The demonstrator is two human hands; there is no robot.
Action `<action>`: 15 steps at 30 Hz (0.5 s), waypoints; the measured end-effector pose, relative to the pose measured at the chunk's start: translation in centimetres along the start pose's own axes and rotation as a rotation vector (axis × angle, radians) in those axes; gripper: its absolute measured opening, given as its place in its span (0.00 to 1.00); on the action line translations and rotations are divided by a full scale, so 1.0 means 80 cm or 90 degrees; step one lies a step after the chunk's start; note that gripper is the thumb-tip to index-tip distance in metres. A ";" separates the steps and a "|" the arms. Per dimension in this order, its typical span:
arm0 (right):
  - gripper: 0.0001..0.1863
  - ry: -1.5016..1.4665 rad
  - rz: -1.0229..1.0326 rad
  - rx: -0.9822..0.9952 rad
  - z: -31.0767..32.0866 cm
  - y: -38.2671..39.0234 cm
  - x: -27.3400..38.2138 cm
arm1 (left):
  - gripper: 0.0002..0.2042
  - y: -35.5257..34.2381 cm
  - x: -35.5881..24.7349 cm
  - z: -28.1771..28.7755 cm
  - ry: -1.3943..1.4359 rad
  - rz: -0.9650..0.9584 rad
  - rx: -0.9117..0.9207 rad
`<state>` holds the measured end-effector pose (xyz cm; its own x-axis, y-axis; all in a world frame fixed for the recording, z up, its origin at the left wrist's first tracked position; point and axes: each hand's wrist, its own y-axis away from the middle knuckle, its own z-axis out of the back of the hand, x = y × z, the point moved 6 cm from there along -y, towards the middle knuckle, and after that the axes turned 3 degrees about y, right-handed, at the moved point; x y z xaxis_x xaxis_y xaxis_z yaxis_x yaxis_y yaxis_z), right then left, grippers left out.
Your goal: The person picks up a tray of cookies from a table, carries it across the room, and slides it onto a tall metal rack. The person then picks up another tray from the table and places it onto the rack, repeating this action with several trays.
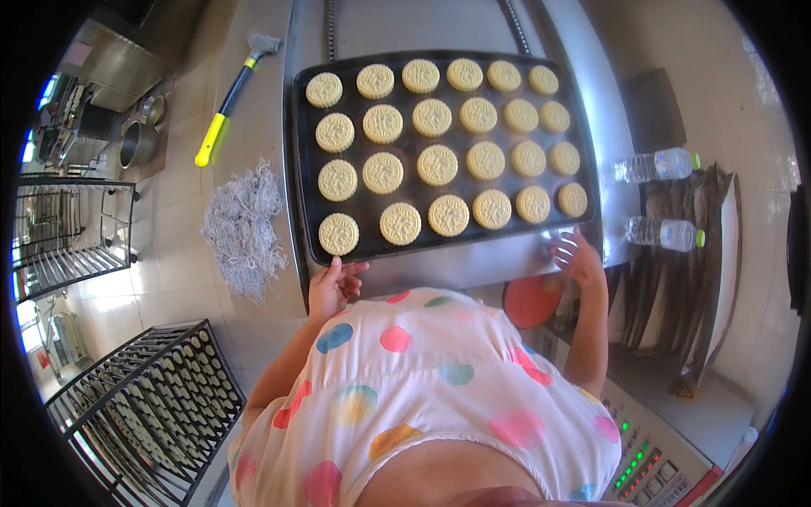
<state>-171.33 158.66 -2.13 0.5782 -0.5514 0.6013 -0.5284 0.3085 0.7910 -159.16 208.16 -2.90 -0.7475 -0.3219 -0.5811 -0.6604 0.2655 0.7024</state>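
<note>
A black baking tray (401, 109) lies on a steel surface, carrying several rows of round, pale stamped pastries (437, 164). Below its front left corner is my left hand (334, 291), thumb raised at the rim and fingers apart, some slightly bent. My right hand (579, 262) is just under the front right corner, fingers spread and nothing visible in them; a fingertip is at the rim, though contact is unclear. A white apron (431, 380) with coloured dots covers my front.
Left of the tray lie a yellow-handled scraper (211, 137) and grey stringy cloth (241, 228). Two plastic bottles (655, 166) sit at right. A loaded tray rack (144, 410) and another rack (72, 232) stand at left. A lit control panel (642, 456) is at lower right.
</note>
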 end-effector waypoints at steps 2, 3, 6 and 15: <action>0.17 -0.015 0.080 -0.011 0.001 -0.026 0.012 | 0.19 -0.002 -0.009 -0.005 -0.009 -0.011 0.005; 0.16 -0.009 0.114 -0.016 0.008 -0.042 0.020 | 0.19 -0.005 -0.013 -0.007 -0.002 -0.022 0.002; 0.14 0.021 0.105 -0.020 -0.007 -0.062 0.046 | 0.18 -0.022 -0.032 -0.014 0.005 -0.069 -0.011; 0.12 0.007 0.137 0.013 -0.106 -0.171 0.171 | 0.15 -0.163 -0.171 -0.061 -0.084 -0.159 -0.057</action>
<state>-150.94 153.46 -3.72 0.4571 -0.4666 0.7572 -0.6530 0.4020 0.6418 -139.99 204.68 -2.13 -0.5689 -0.2452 -0.7850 -0.8208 0.1097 0.5606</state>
